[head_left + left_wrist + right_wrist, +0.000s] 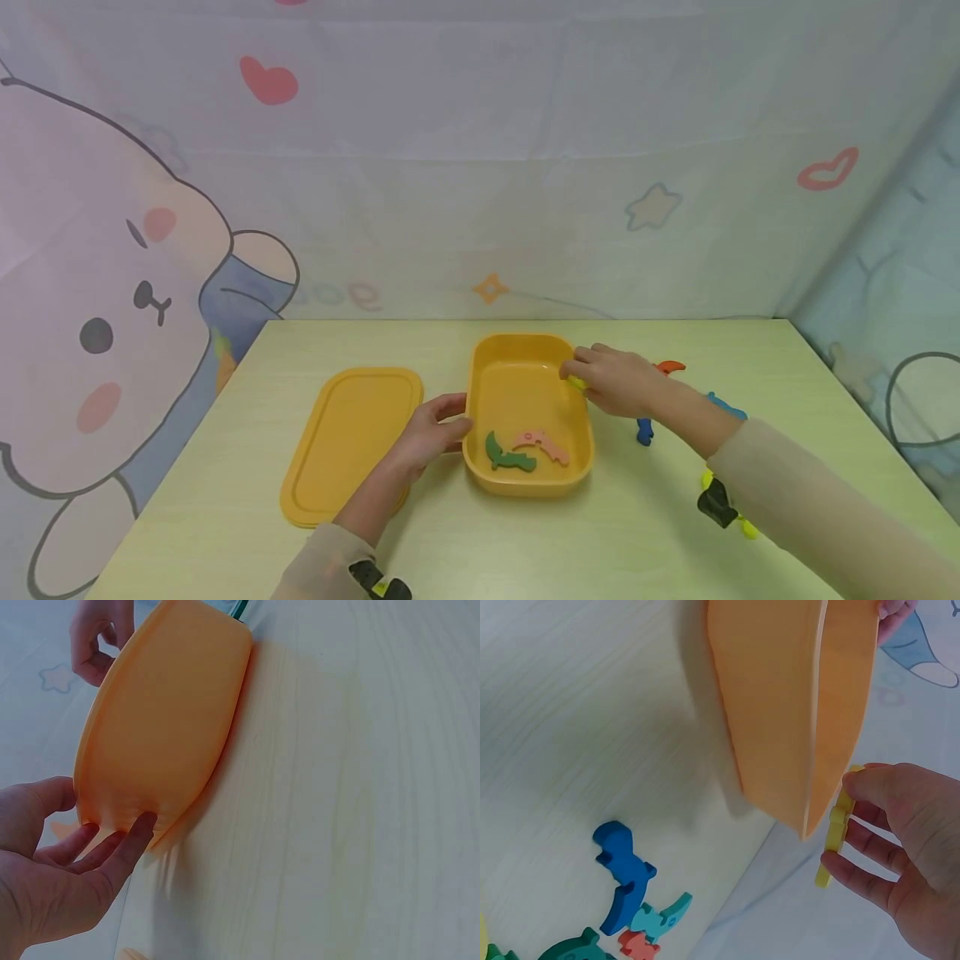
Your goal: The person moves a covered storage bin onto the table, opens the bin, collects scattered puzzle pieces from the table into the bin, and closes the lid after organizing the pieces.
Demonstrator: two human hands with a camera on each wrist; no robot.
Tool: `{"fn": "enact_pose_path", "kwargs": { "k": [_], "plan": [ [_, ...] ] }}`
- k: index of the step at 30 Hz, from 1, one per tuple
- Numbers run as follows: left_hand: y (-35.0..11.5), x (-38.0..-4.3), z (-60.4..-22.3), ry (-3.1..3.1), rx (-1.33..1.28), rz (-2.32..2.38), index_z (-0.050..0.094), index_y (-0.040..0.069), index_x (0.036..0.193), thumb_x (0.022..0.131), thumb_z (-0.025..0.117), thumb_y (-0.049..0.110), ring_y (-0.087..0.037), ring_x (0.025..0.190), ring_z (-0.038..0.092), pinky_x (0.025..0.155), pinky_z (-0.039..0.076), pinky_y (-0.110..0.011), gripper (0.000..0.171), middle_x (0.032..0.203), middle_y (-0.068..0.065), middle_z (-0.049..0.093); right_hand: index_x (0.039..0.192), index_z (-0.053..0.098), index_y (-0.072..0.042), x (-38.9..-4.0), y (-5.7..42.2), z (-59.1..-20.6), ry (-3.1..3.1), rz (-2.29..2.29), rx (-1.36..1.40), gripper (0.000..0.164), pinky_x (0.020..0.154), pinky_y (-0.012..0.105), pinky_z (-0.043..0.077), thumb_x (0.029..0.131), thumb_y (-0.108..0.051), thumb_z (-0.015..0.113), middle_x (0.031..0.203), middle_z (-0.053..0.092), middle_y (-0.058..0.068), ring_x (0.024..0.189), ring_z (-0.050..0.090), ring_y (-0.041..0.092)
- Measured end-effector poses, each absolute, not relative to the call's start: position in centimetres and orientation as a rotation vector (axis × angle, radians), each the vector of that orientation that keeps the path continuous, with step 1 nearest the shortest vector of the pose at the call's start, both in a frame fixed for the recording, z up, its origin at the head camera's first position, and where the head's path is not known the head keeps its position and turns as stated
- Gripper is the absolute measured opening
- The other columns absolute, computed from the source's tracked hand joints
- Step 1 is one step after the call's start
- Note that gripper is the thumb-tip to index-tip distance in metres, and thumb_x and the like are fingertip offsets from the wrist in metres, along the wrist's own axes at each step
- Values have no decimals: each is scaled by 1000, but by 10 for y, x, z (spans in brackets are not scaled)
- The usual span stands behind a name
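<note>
The yellow-orange plastic box (527, 492) stands on the table. My left hand (433, 432) rests against its left outer wall; in the left wrist view the fingertips (144, 825) touch that wall and the thumb is at the rim. My right hand (617, 379) pinches a thin yellow toy piece (837, 825) between thumb and fingers, over the box's right rim. Its exact shape is partly covered by the fingers. Inside the box, near its front, lie a green curved toy piece (513, 460) and a pink animal-shaped piece (551, 447).
A flat yellow-orange lid (347, 442) lies left of the box. Right of it, partly under my right arm, are a dark blue toy piece (624, 874), a teal piece (660, 919), a red piece (637, 946), a light blue piece (726, 406) and a yellow piece (750, 530).
</note>
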State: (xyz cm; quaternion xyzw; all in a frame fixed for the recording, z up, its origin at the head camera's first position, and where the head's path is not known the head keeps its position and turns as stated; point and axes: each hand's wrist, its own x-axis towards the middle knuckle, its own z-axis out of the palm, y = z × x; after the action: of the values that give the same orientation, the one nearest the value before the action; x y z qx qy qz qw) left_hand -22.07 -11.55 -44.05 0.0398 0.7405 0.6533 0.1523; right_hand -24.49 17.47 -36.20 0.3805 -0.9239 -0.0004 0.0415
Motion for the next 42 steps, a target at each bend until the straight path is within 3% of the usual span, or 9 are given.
{"fn": "enact_pose_path", "kwargs": {
  "k": [8,15,42],
  "plan": [
    [-116,-220,-440,2123,117,1867,43,1,134,90,54,9,-30,111,55,81,54,-37,46,135,-19,46,109,59,-16,-244,161,-360,-2811,-9,1225,29,57,24,46,82,-6,65,100,56,2,84,52,20],
    [-117,-220,-442,2122,138,1879,43,0,134,90,54,8,-31,111,55,80,55,-37,46,135,-20,45,109,59,-17,-245,147,-361,-2814,6,1260,29,64,27,51,83,-6,65,97,56,2,85,54,20],
    [-114,-218,-436,2111,144,1893,42,-3,134,90,53,5,-36,114,52,80,55,-37,45,135,-23,44,110,58,-17,-247,110,-359,-2791,12,1344,27,69,28,51,85,-8,63,96,57,1,82,53,19]
  ]
}}
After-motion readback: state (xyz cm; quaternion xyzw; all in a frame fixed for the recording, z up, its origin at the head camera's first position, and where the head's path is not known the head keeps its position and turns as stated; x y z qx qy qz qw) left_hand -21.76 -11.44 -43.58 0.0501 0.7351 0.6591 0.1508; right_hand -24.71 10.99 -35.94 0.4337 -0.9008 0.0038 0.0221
